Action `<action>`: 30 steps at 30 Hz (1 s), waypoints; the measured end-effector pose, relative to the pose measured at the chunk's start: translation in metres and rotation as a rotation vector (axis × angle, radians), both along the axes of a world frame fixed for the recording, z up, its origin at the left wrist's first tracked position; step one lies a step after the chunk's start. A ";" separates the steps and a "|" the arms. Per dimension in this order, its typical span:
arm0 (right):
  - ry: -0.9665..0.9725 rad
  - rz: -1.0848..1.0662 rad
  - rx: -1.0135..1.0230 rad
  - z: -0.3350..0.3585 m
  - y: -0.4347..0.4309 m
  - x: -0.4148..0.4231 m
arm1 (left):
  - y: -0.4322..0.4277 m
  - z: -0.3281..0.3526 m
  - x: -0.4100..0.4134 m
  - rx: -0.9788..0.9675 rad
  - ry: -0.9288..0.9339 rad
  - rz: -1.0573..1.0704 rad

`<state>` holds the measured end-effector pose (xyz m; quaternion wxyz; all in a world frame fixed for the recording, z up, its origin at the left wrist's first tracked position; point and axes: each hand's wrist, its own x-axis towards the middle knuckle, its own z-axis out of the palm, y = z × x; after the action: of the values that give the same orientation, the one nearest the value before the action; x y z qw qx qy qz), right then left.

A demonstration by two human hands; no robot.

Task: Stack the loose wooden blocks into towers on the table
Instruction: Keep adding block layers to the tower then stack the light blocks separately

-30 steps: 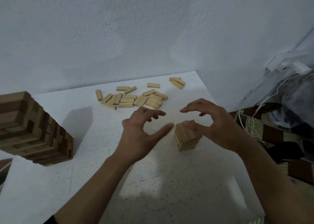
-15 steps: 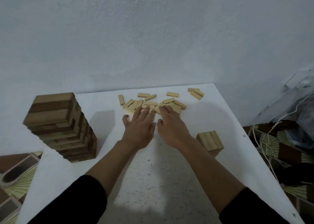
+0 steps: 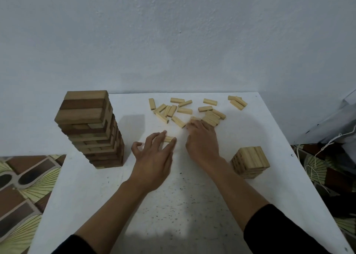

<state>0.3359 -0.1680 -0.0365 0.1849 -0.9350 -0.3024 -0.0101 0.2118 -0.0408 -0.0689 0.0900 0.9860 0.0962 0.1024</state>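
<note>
Left hand (image 3: 154, 157) pinches one small pale wooden block (image 3: 170, 139), long axis nine-to-three; right hand (image 3: 202, 140) covers the scattered pale blocks (image 3: 184, 110) at twelve, grip unclear; short pale tower (image 3: 250, 161) sits at four, nearer right.

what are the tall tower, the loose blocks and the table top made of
The tall tower looks like unpainted wood: grain lines, mixed light and dark brown pieces. The loose blocks look like pale wood, matte, probably unfinished, with faint grain. The table has a smooth white top with dark specks, likely painted or laminated board; I cannot tell which.
</note>
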 end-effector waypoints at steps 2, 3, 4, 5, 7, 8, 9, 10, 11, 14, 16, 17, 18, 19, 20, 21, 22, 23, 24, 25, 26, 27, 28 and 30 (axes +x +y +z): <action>-0.011 0.034 0.072 -0.006 -0.009 -0.011 | 0.004 0.000 -0.010 -0.050 -0.017 -0.016; -0.012 0.054 0.110 -0.010 -0.013 -0.016 | 0.007 -0.001 -0.014 -0.082 -0.027 -0.031; -0.010 0.073 0.135 -0.012 -0.017 -0.021 | 0.009 0.000 -0.017 -0.125 -0.037 -0.051; -0.008 0.091 0.152 -0.013 -0.021 -0.026 | 0.010 0.001 -0.020 -0.171 -0.049 -0.075; 0.005 0.125 0.196 -0.014 -0.026 -0.032 | 0.012 0.003 -0.024 -0.251 -0.084 -0.137; 0.017 0.145 0.220 -0.014 -0.027 -0.036 | 0.012 0.004 -0.027 -0.282 -0.101 -0.168; 0.031 0.166 0.241 -0.014 -0.028 -0.040 | 0.012 0.004 -0.030 -0.311 -0.114 -0.191; 0.049 0.190 0.257 -0.014 -0.028 -0.046 | 0.012 0.003 -0.033 -0.343 -0.125 -0.203; 0.066 0.217 0.273 -0.014 -0.028 -0.053 | 0.011 0.002 -0.036 -0.379 -0.136 -0.205; 0.089 0.282 0.289 -0.017 -0.031 -0.075 | 0.009 -0.002 -0.046 -0.451 -0.158 -0.188; 0.100 0.290 0.273 -0.017 -0.034 -0.083 | 0.007 -0.003 -0.051 -0.454 -0.167 -0.182; 0.117 0.291 0.268 -0.016 -0.036 -0.085 | 0.008 -0.003 -0.053 -0.457 -0.169 -0.183; 0.140 0.291 0.263 -0.015 -0.037 -0.085 | 0.008 -0.003 -0.055 -0.468 -0.168 -0.184; 0.166 0.292 0.261 -0.013 -0.038 -0.083 | 0.009 -0.003 -0.056 -0.487 -0.169 -0.182; 0.192 0.291 0.266 -0.010 -0.040 -0.081 | 0.009 -0.001 -0.056 -0.509 -0.169 -0.175; 0.214 0.290 0.273 -0.008 -0.041 -0.078 | 0.011 0.000 -0.055 -0.526 -0.168 -0.167; 0.223 0.293 0.276 -0.007 -0.042 -0.075 | 0.011 0.003 -0.054 -0.536 -0.166 -0.158; 0.222 0.295 0.266 -0.006 -0.043 -0.071 | 0.013 0.005 -0.052 -0.538 -0.160 -0.150; 0.218 0.296 0.247 -0.004 -0.044 -0.068 | 0.014 0.007 -0.051 -0.533 -0.144 -0.143; 0.223 0.295 0.221 -0.002 -0.045 -0.065 | 0.017 0.008 -0.050 -0.525 -0.112 -0.138; 0.240 0.293 0.190 0.000 -0.046 -0.062 | 0.019 0.009 -0.049 -0.511 -0.068 -0.135; 0.263 0.292 0.155 0.002 -0.046 -0.059 | 0.021 0.010 -0.048 -0.492 -0.026 -0.133; 0.283 0.295 0.122 0.004 -0.046 -0.056 | 0.021 0.010 -0.047 -0.473 0.003 -0.130; 0.325 0.323 0.075 0.006 -0.044 -0.051 | 0.019 0.009 -0.044 -0.459 0.015 -0.116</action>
<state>0.2846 -0.2121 -0.0304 0.2649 -0.8562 -0.4140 0.1592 0.1680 -0.0219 -0.0598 0.3169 0.9442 0.0610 0.0652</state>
